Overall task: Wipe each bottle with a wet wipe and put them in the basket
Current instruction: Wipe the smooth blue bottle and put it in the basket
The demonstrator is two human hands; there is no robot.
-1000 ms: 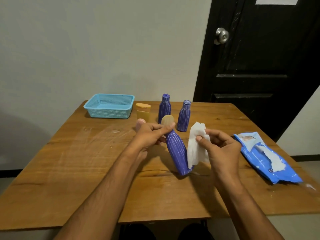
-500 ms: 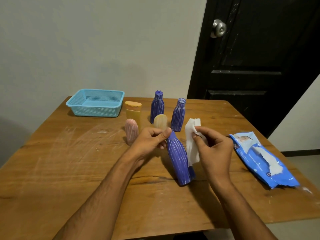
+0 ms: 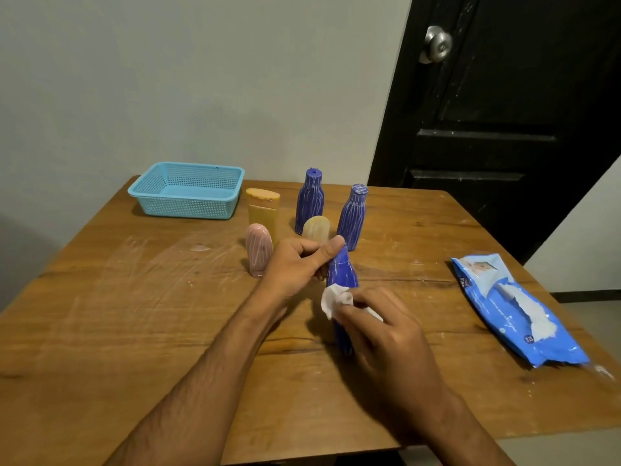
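Blue bottle (image 3: 341, 274) pinched at its top by left hand (image 3: 295, 264); right hand (image 3: 386, 334) clutching wet wipe (image 3: 334, 299) against its side

Person, seen from a head-worn camera: two bare forearms and two bare hands.

Left hand (image 3: 295, 267): bare, no glove, ring or watch showing. Left forearm bare from wrist to the lower frame edge, with fine hair along it; no sleeve reaches into view.

Right hand (image 3: 386, 334): bare, no glove, ring or wristband showing. Fingers (image 3: 366, 299) uncovered; nails too small to tell apart. Right forearm bare to the frame edge, no sleeve visible.

No clothing, cables or markings appear on either arm.
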